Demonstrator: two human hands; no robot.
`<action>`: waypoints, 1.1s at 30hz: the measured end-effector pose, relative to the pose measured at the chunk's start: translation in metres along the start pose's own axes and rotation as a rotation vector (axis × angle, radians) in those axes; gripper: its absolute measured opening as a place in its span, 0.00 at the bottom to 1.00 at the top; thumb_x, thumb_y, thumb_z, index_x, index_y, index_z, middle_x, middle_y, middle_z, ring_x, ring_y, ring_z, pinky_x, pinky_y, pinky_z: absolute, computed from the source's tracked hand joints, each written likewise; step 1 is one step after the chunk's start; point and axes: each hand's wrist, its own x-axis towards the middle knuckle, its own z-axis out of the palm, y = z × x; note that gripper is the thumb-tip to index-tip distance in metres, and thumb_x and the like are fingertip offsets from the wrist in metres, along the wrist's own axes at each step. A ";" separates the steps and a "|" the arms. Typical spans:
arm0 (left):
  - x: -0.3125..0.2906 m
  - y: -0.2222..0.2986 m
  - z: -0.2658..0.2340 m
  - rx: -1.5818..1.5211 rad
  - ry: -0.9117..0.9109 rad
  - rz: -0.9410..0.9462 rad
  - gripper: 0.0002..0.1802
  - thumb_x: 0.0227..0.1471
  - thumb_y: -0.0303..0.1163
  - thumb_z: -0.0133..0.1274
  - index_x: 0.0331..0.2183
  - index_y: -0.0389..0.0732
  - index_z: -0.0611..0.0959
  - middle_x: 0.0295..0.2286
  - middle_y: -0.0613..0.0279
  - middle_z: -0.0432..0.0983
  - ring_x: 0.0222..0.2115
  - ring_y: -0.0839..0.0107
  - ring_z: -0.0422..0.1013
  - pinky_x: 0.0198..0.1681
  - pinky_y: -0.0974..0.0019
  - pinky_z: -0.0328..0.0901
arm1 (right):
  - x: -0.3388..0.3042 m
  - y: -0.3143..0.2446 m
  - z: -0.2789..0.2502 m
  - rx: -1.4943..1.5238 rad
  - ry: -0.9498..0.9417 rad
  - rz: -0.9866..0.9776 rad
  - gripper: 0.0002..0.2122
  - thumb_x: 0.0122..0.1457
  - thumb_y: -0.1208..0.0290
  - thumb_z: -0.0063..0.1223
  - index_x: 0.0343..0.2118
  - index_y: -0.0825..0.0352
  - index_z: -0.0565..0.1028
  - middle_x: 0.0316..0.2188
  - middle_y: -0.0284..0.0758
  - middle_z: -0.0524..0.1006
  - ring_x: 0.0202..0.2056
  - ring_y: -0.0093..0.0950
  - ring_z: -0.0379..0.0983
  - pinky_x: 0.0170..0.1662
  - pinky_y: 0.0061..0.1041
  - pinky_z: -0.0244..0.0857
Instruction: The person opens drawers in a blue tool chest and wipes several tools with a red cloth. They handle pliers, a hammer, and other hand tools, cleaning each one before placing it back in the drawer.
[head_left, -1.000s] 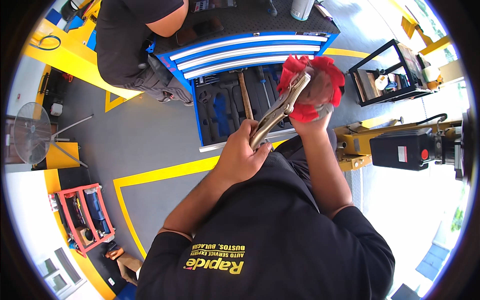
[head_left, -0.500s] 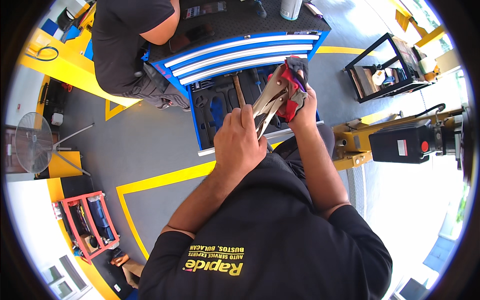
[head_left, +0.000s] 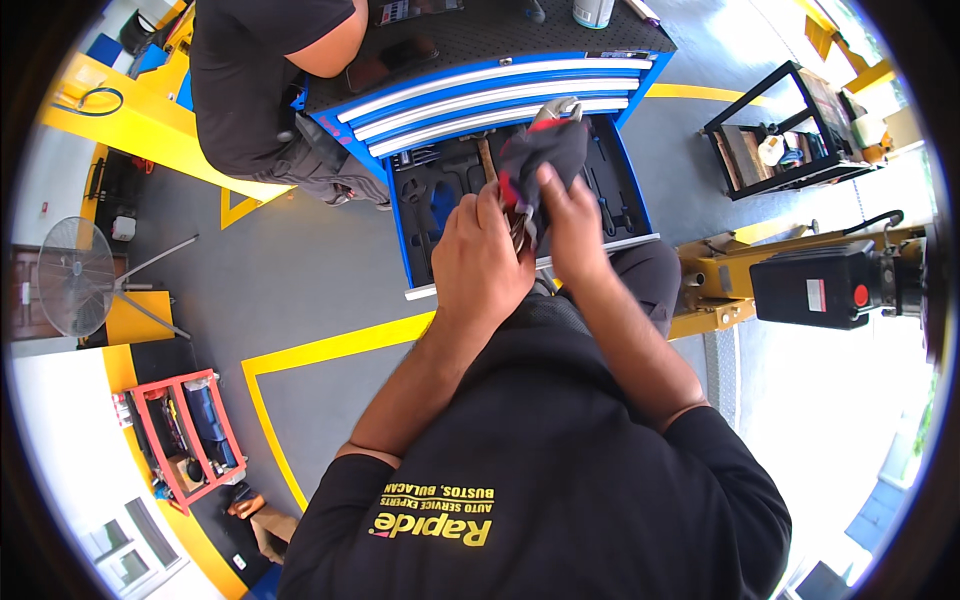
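Held up above the open tool drawer (head_left: 640, 215) is a pair of metal locking pliers (head_left: 562, 106), its jaw end showing past a dark grey and red cloth (head_left: 543, 160). My left hand (head_left: 474, 258) is closed around the handle end. My right hand (head_left: 575, 230), slightly blurred, grips the cloth against the pliers, thumb on top. The cloth hides most of the tool's middle. Beneath, in the drawer's dark foam, lie a wooden-handled hammer (head_left: 487, 160), a wrench (head_left: 415, 205) and several other tools.
The blue tool cabinet (head_left: 340, 135) has a black top carrying a spray can (head_left: 592, 12) and a phone (head_left: 400, 55). A co-worker (head_left: 250, 110) leans on its left side. At right stand a black metal cart (head_left: 735, 165) and a yellow lift arm with a black box (head_left: 810, 285).
My right hand and the cloth have slid from the jaw end down toward the handles, uncovering the jaw and covering the middle. My left hand keeps its hold. The view has shifted slightly.
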 end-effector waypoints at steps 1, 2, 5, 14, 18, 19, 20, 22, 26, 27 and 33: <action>0.002 -0.004 0.003 0.020 -0.014 0.007 0.37 0.38 0.26 0.69 0.52 0.33 0.73 0.37 0.48 0.74 0.38 0.46 0.76 0.38 0.50 0.74 | -0.014 0.015 0.008 -0.007 -0.012 -0.039 0.16 0.73 0.65 0.53 0.55 0.71 0.73 0.46 0.33 0.81 0.46 0.20 0.76 0.51 0.25 0.71; 0.001 -0.008 0.005 0.043 -0.026 0.008 0.39 0.37 0.26 0.70 0.52 0.33 0.73 0.38 0.48 0.74 0.39 0.47 0.76 0.38 0.51 0.75 | -0.023 0.025 0.017 -0.014 -0.030 -0.072 0.16 0.74 0.64 0.51 0.56 0.71 0.72 0.47 0.32 0.80 0.45 0.20 0.76 0.51 0.24 0.70; -0.006 -0.011 0.004 -0.064 -0.019 0.005 0.34 0.40 0.26 0.69 0.51 0.35 0.73 0.38 0.46 0.75 0.40 0.42 0.76 0.41 0.49 0.72 | -0.009 0.006 0.006 -0.073 -0.056 -0.075 0.15 0.75 0.65 0.49 0.57 0.71 0.72 0.46 0.32 0.80 0.45 0.20 0.76 0.50 0.23 0.71; -0.013 -0.012 0.012 -0.167 -0.056 -0.017 0.41 0.41 0.27 0.70 0.56 0.35 0.69 0.45 0.42 0.73 0.45 0.38 0.73 0.47 0.44 0.70 | -0.025 0.029 0.014 -0.024 -0.121 -0.144 0.17 0.72 0.74 0.53 0.60 0.70 0.68 0.52 0.36 0.77 0.51 0.22 0.73 0.57 0.25 0.68; -0.018 -0.016 0.008 -0.201 -0.090 0.017 0.45 0.40 0.25 0.68 0.59 0.33 0.66 0.46 0.40 0.72 0.45 0.36 0.72 0.47 0.45 0.70 | -0.030 0.020 0.008 0.020 -0.181 -0.065 0.18 0.73 0.72 0.52 0.62 0.71 0.66 0.55 0.36 0.76 0.54 0.23 0.71 0.59 0.24 0.66; -0.019 -0.013 0.006 -0.185 -0.105 0.022 0.45 0.40 0.24 0.68 0.59 0.33 0.65 0.45 0.40 0.71 0.45 0.37 0.72 0.47 0.46 0.70 | -0.023 0.020 0.007 0.025 -0.160 -0.113 0.17 0.74 0.72 0.51 0.61 0.71 0.67 0.55 0.35 0.75 0.55 0.22 0.71 0.59 0.24 0.66; -0.019 -0.009 0.002 -0.169 -0.121 0.026 0.46 0.39 0.23 0.67 0.60 0.32 0.65 0.45 0.40 0.71 0.44 0.37 0.73 0.46 0.46 0.70 | -0.012 0.016 0.005 0.000 -0.074 -0.221 0.15 0.73 0.71 0.52 0.59 0.70 0.69 0.52 0.35 0.77 0.53 0.23 0.74 0.57 0.24 0.69; -0.026 -0.004 -0.001 -0.152 -0.130 0.021 0.47 0.39 0.22 0.67 0.60 0.30 0.64 0.43 0.41 0.71 0.43 0.39 0.72 0.45 0.46 0.70 | 0.004 -0.004 0.001 -0.012 -0.034 -0.257 0.15 0.72 0.70 0.54 0.56 0.71 0.70 0.48 0.35 0.79 0.48 0.22 0.77 0.52 0.24 0.71; -0.026 -0.007 -0.003 -0.092 -0.131 0.025 0.48 0.38 0.23 0.66 0.60 0.28 0.64 0.41 0.43 0.70 0.41 0.42 0.72 0.44 0.46 0.70 | 0.024 -0.021 -0.002 0.084 -0.019 -0.006 0.14 0.70 0.70 0.58 0.53 0.70 0.72 0.44 0.36 0.81 0.42 0.21 0.79 0.47 0.23 0.74; -0.025 -0.009 -0.002 -0.083 -0.125 0.045 0.47 0.38 0.23 0.66 0.60 0.28 0.64 0.41 0.43 0.70 0.41 0.41 0.72 0.44 0.46 0.70 | 0.021 -0.019 0.004 0.013 0.032 -0.079 0.16 0.68 0.70 0.62 0.53 0.70 0.72 0.45 0.37 0.81 0.42 0.22 0.79 0.47 0.22 0.74; -0.023 -0.016 -0.002 -0.126 -0.099 0.003 0.44 0.37 0.23 0.67 0.58 0.33 0.67 0.41 0.44 0.71 0.41 0.42 0.74 0.43 0.47 0.71 | 0.010 -0.001 0.017 0.036 0.032 -0.122 0.17 0.66 0.71 0.63 0.55 0.70 0.74 0.44 0.37 0.82 0.44 0.23 0.79 0.50 0.25 0.74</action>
